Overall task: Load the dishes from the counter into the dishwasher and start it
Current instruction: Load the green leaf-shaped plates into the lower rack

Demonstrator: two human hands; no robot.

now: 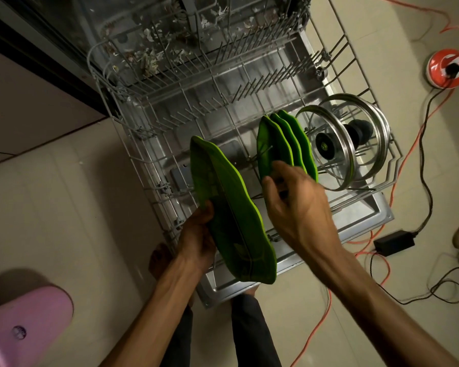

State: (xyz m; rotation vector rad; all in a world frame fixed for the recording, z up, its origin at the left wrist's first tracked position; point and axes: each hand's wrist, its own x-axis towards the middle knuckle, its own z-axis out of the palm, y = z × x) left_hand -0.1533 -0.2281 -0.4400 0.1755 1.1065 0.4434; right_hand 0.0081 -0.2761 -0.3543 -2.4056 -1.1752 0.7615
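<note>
Head view. Plates: 3 green leaf-shaped plates (285, 144) stand on edge in lower rack (143, 160), w/ 2 glass lids (337, 147) just beside them at right. Left hand (199, 234) grips a stack of same green plates (231, 207) over rack's front; count in stack unclear. Right hand (294, 200) touches nearest racked plate, fingers curled, thumb apart. Rack sits on open dishwasher door (376, 207). Tiled floor (64, 202): orange cable (408, 154), red reel (447, 68), black adapter (394, 242), pink stool (24, 327).
</note>
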